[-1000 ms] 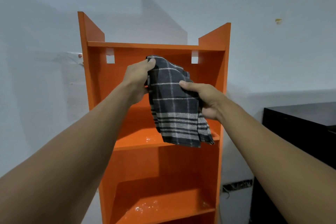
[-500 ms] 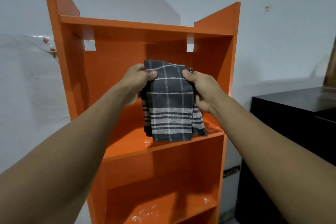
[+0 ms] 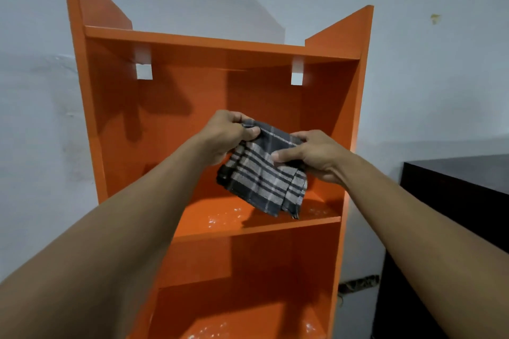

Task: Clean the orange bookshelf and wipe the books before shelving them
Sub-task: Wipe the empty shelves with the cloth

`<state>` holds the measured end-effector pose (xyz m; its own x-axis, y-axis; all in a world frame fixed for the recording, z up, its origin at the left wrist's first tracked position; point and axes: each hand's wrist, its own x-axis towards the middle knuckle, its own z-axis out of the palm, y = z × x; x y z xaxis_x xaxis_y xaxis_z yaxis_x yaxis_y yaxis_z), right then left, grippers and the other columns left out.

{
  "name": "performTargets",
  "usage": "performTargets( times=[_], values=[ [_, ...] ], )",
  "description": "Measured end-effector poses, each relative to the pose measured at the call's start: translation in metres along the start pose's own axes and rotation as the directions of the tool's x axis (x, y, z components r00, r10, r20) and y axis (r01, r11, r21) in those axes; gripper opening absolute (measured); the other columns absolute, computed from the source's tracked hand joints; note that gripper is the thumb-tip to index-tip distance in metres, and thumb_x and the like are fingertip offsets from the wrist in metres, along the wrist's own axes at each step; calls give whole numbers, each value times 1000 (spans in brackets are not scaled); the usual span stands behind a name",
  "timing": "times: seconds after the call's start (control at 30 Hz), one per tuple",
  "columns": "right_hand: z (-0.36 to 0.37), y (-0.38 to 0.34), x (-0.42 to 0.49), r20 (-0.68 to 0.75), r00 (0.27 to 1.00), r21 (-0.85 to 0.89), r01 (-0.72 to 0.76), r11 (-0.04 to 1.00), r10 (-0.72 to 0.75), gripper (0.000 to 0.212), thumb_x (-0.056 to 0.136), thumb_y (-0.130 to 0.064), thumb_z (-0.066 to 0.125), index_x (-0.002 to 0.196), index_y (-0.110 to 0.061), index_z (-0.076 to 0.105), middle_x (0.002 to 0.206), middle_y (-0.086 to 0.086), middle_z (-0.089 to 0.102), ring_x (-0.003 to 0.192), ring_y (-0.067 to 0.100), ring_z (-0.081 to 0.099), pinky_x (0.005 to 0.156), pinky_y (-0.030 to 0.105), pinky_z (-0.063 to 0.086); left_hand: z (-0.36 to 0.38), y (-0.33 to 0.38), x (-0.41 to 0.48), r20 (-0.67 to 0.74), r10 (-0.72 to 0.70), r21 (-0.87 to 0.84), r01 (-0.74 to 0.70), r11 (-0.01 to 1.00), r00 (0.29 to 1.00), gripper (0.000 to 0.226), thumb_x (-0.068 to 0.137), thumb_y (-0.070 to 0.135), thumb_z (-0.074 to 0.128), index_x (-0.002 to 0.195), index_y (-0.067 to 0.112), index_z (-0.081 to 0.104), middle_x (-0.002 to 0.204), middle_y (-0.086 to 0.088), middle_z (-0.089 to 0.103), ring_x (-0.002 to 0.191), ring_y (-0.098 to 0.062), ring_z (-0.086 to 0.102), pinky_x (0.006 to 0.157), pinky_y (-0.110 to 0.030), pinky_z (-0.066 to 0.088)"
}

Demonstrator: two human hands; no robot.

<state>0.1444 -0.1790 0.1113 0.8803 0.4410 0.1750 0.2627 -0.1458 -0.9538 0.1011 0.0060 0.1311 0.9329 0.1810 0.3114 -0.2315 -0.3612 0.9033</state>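
Both hands, left hand and right hand, pinch the folded checked cloth above the orange bookshelf's dusty middle shelf; wiping seems barely begun, no books visible.
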Motion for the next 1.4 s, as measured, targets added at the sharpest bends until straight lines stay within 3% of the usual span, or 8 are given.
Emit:
performTargets(
  times=[0.13, 0.37, 0.57, 0.7, 0.83, 1.1, 1.23, 1.4],
  values=[
    [-24, 6, 11, -49, 995, -156, 73, 985, -82, 21, 75, -21, 80, 86, -9, 67, 78, 5, 73, 66, 20, 70, 59, 30, 56, 18, 11, 7, -153, 37, 138, -16, 990, 988, 32, 91, 29, 68, 102, -1, 67, 99, -16, 73, 91, -30, 71, 85, -46, 57],
    [-34, 38, 24, 174, 982, 289, 15, 957, -68, 36, 77, -8, 78, 111, -10, 65, 105, 12, 74, 96, 31, 71, 83, 47, 57, 48, 16, 19, -405, -77, -170, 8, 985, 911, 26, 99, 25, 57, 108, 2, 60, 104, -17, 70, 93, -34, 70, 85, -52, 57],
    [-35, 51, 42, -16, 1000, 845, 7, 534, 12, 56, 67, -13, 86, 118, -6, 65, 111, 16, 72, 98, 35, 70, 88, 55, 54, 63, -4, 21, -368, -161, -396, 2, 918, 916, 12, 101, 10, 53, 96, 2, 61, 79, -10, 63, 56, -18, 60, 56, -29, 51],
    [-31, 52, 35, 70, 997, 712, -73, 699, 33, 54, 70, -15, 84, 120, -7, 64, 107, 13, 73, 98, 32, 70, 89, 52, 54, 70, -6, 22, -338, -185, -506, -12, 863, 923, 13, 100, 6, 52, 92, 3, 61, 79, -7, 66, 62, -18, 64, 57, -30, 54],
    [-47, 42, 45, -52, 997, 684, 0, 729, 49, 34, 82, -13, 75, 113, -4, 65, 102, 16, 74, 90, 32, 73, 79, 50, 59, 68, -19, 27, -199, -189, -252, 136, 958, 962, 5, 98, 13, 58, 94, 11, 56, 87, -7, 64, 84, -22, 62, 72, -38, 56],
    [-62, 30, 69, -175, 976, -99, 111, 989, -127, 18, 76, -5, 79, 77, -4, 60, 80, 14, 68, 70, 27, 68, 68, 38, 58, 83, -67, 48, -100, -220, 27, 224, 974, 970, 6, 97, 13, 59, 95, 15, 64, 106, -7, 70, 94, -18, 67, 78, -31, 52],
    [-57, 44, 92, -18, 961, -764, 165, 623, -277, 11, 82, -6, 66, 74, -9, 59, 65, 6, 55, 57, 23, 55, 46, 29, 39, 90, -95, 63, -46, -186, 427, 188, 884, 981, 15, 97, 7, 52, 99, 9, 67, 108, -10, 66, 97, -24, 66, 89, -40, 56],
    [-34, 105, 112, 148, 976, -945, 187, 268, -158, 20, 84, 1, 59, 99, -11, 64, 93, 8, 61, 86, 27, 60, 68, 34, 49, 107, -113, 61, 105, -339, 786, 131, 604, 935, 25, 104, 19, 42, 123, 4, 48, 101, -9, 59, 87, -27, 60, 65, -35, 47]
  ],
)
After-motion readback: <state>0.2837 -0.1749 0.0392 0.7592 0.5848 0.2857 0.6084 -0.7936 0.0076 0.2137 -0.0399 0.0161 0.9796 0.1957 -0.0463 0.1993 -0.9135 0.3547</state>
